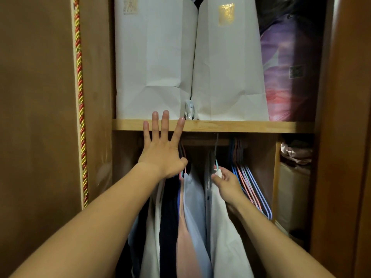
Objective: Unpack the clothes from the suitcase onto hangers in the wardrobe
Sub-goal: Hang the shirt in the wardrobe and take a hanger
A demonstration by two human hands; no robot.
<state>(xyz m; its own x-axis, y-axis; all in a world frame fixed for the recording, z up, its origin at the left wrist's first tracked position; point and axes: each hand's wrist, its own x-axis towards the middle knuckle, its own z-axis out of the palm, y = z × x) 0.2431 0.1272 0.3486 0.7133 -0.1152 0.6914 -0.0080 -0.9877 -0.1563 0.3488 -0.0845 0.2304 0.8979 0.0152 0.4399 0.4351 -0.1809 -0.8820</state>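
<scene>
**Inspector:** State of the hands?

**Onlooker:** The left hand [162, 155] is spread wide, fingers straight, across the front edge of the shelf [241, 126], its thumb against the hung clothes [180, 217], apparently keeping them to the left. The right hand [225, 182] pinches the collar of a white shirt [222, 227] on its hanger [216, 163].

**Inspector:** Step in hand?

**Onlooker:** I judge it to be hanging that shirt; its hook reaches up towards the rail, though I cannot tell if it is seated. The suitcase is not in view.

**Inspector:** Next move?

**Onlooker:** Likely confirm the hook sits, release both hands and return for another garment.

**Inspector:** Edges and room?

**Onlooker:** The shelf edge lies just above the rail, so headroom for the hook is tight. A gap stands open between the hung clothes and the shirt. Empty hangers [249, 187] crowd the right. Paper bags [156, 57] stand above on the shelf.
</scene>
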